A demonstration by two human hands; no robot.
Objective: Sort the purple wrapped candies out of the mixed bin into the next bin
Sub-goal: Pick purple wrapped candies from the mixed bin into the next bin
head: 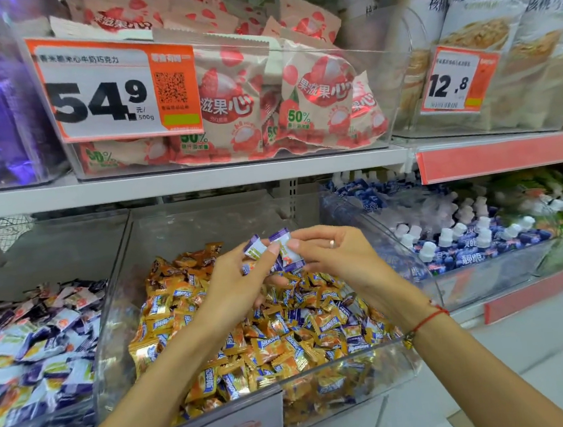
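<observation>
At the far left stands the next bin (85,409), a clear plastic bin filled with purple and white wrapped candies; its right wall touches the left wall of the mixed bin (116,298). The mixed bin is open on top, with free air between its candy heap and the shelf edge (184,184) above. Inside lie mostly orange candies (200,383), with some purple ones among them. The left hand (238,283) is raised over the heap, its fingers curled round several purple wrapped candies (255,247), which stick out above the fingertips. The right hand (336,259) meets it, thumb and forefinger pinching another purple candy (285,247) just beside the first ones. To the right, a bin of white-capped pouches (447,238) stands close.
</observation>
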